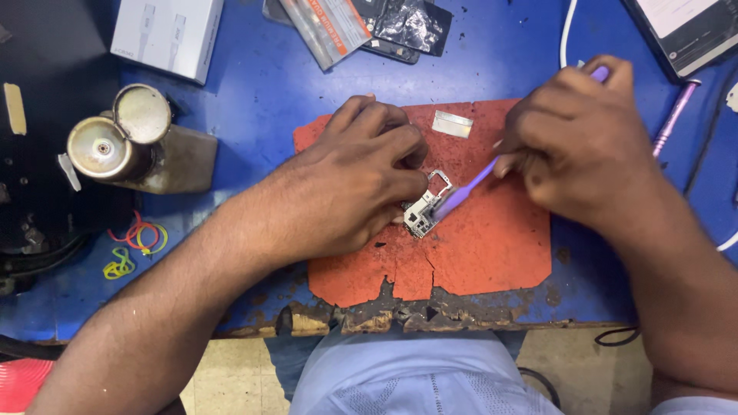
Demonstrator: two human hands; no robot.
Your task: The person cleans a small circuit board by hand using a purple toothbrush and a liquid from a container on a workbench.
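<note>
Bright even light, soft shadows — sharp, brush tip blurred

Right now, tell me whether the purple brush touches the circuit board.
Touching. The head view shows the purple brush tip pressed onto the circuit board, with no gap.

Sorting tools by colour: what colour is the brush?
Purple, seen in the head view: the brush in the right hand.

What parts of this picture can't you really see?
- Circuit board, head view: its left part lies under the left hand.
- Purple tool: its handle is buried in the right hand, and its tip is blurred.
- Dark device, top right: cut off by the picture's edge.
- White box, top left: its top is cut off too.
- Parts on the board: too small to tell.
</note>
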